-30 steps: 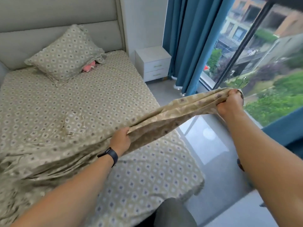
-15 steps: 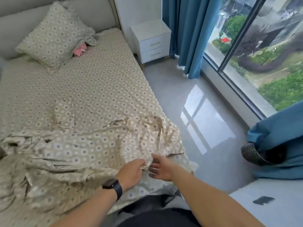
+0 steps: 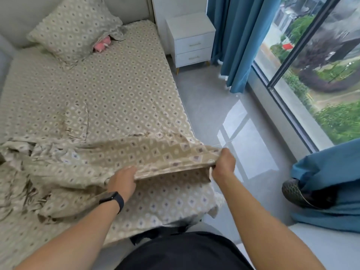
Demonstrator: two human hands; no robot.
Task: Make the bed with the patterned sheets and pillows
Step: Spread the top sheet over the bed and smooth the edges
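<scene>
Hands hold sheet edge over near corner of bed

Floor point(image 3: 210, 98) of grey tile runs along the right side of the bed point(image 3: 116, 84), between the mattress edge and the window point(image 3: 315, 78), and it gives free room there. A white nightstand point(image 3: 191, 41) stands at the far end, beside the blue curtain point(image 3: 233, 36).

The loose patterned sheet point(image 3: 109, 158) lies bunched across the near part of the bed. Its held edge runs left to right, across the bed's long axis. The left hand point(image 3: 122, 181) grips this edge with curled fingers, thumb under the cloth. The right hand point(image 3: 224, 162) pinches the corner at the right side, fingers closed around the fabric. The edge is raised just above the fitted sheet.

A patterned pillow point(image 3: 74, 30) leans at the far headboard point(image 3: 23, 14), with something pink point(image 3: 101, 44) just beside it.
</scene>
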